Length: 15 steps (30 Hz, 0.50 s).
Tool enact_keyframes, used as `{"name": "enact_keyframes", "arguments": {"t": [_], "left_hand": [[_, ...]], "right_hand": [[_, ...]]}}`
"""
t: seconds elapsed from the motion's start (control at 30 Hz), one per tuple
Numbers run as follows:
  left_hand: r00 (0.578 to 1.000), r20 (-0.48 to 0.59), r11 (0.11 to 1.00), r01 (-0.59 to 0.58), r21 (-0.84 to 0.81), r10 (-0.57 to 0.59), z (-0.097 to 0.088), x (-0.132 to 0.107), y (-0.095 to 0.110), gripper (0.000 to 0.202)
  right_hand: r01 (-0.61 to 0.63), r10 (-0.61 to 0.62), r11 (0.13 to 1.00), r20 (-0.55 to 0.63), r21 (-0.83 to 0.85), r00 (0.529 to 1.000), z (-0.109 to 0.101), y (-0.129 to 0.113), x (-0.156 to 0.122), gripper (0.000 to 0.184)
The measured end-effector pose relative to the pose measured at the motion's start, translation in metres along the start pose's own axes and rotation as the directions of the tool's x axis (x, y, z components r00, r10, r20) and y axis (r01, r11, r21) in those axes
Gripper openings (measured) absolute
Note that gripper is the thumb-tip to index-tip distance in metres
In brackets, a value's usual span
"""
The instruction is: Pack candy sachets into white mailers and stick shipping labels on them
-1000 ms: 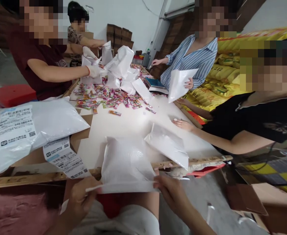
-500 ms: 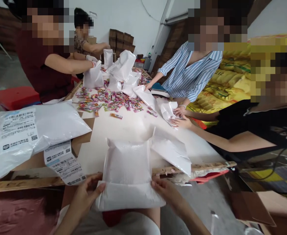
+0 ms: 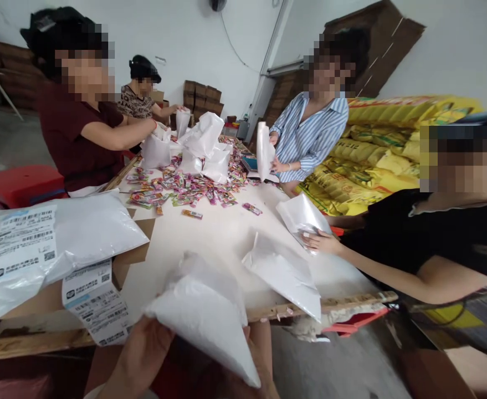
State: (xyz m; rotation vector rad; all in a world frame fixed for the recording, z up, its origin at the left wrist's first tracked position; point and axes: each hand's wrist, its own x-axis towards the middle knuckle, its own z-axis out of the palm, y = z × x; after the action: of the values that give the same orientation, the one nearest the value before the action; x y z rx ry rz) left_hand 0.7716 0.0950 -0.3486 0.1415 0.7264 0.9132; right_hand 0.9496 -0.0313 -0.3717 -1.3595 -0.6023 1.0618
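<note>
A filled white mailer bag (image 3: 204, 310) is held tilted over the near table edge, its right corner pointing down toward me. My left hand (image 3: 149, 346) is closed on the bag's left edge, fingers partly under it. My right hand (image 3: 255, 354) grips the right side from behind and below; most of its fingers are hidden by the bag. Just right of it, another white bag (image 3: 287, 271) lies on the table, overhanging the front edge. To the left, a strip of printed shipping labels (image 3: 97, 305) hangs over the edge beside a large labelled white parcel (image 3: 72, 233).
Small colourful packets (image 3: 185, 188) are strewn across the white table (image 3: 210, 235), with several white bags (image 3: 204, 133) behind them. Co-workers sit on both sides; one person's hand (image 3: 320, 242) presses a bag (image 3: 301, 213) at right. Yellow sacks (image 3: 372, 149) are piled behind. A red stool (image 3: 22, 185) stands left.
The bag in my hands has turned from level to tilted, its right end swinging down. At the far right side, a co-worker has lifted a bag upright off the table. My view has tipped upward.
</note>
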Motion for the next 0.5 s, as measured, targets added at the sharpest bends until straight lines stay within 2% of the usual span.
{"name": "enact_keyframes", "arguments": {"t": [0.03, 0.1, 0.17, 0.27, 0.4, 0.5], "left_hand": [[1.000, -0.006, 1.000, -0.025, 0.000, 0.025, 0.005, 0.004, 0.003, 0.022], [0.997, 0.047, 0.995, -0.068, 0.080, 0.064, 0.009, 0.010, 0.005, 0.025], [0.992, 0.082, 0.976, -0.106, 0.190, 0.091, 0.004, 0.015, 0.000, 0.046], [0.979, 0.052, 0.934, -0.203, 0.293, 0.196, -0.010, 0.021, -0.017, 0.065], [0.928, 0.070, 0.821, -0.356, 0.445, 0.365, -0.022, 0.019, -0.035, 0.090], [0.899, 0.051, 0.744, -0.391, 0.542, 0.436, -0.027, 0.013, -0.033, 0.090]], "right_hand": [[-0.024, 0.025, 0.982, -0.001, 0.185, 1.000, 0.012, 0.003, 0.003, 0.066], [-0.070, 0.077, 0.866, 0.008, 0.494, 0.997, 0.036, 0.009, 0.011, 0.057], [-0.090, 0.104, 0.772, 0.015, 0.629, 0.994, 0.059, 0.015, 0.022, 0.050], [-0.101, 0.121, 0.711, 0.020, 0.696, 0.992, 0.087, 0.024, 0.040, 0.046], [-0.163, 0.118, 0.715, 0.112, 0.680, 0.987, 0.112, 0.039, 0.057, 0.055], [-0.220, 0.154, 0.738, 0.159, 0.638, 0.975, 0.120, 0.057, 0.066, 0.066]]}}
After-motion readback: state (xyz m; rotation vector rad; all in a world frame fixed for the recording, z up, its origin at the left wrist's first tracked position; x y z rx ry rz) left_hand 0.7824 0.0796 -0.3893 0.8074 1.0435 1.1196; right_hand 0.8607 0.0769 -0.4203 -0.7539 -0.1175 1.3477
